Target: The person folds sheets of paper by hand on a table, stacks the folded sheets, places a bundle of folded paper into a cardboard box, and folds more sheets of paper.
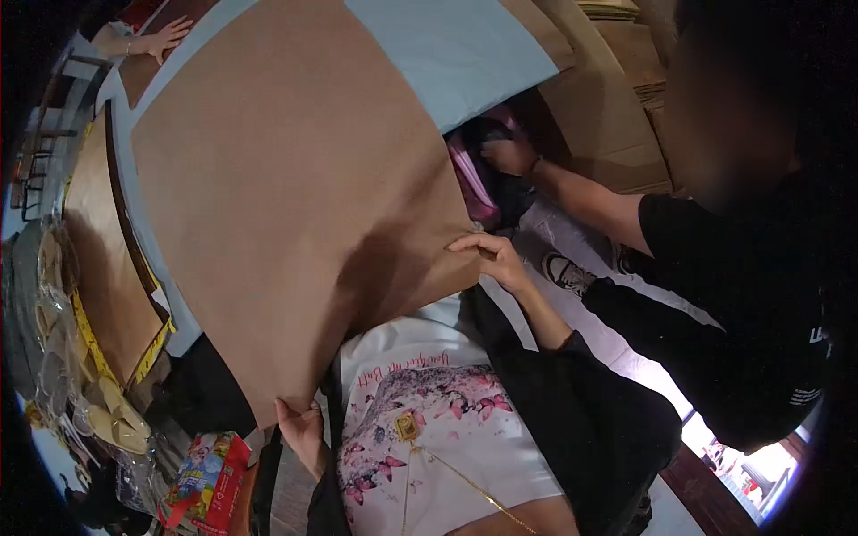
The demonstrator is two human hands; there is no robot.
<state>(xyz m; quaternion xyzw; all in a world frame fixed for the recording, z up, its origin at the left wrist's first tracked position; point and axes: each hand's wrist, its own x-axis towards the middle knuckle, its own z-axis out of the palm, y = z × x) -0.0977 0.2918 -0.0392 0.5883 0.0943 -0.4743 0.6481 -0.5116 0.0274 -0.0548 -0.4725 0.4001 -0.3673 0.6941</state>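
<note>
A large, smooth brown sheet, like thin cardboard, spreads in front of me. Its near edge bends down toward my body. My left hand pinches the near left corner, thumb on top and the other fingers mostly hidden underneath. At the near right corner, my right hand grips the sheet with fingers over the top; the thumb's side is partly hidden. Beneath the sheet's far right part lies a pale blue surface.
At right, a co-worker's hand reaches into a pink and black bundle. Another person's hand rests flat on a brown sheet at top left. Cardboard stands behind. A red printed bag and plastic-wrapped items sit at left.
</note>
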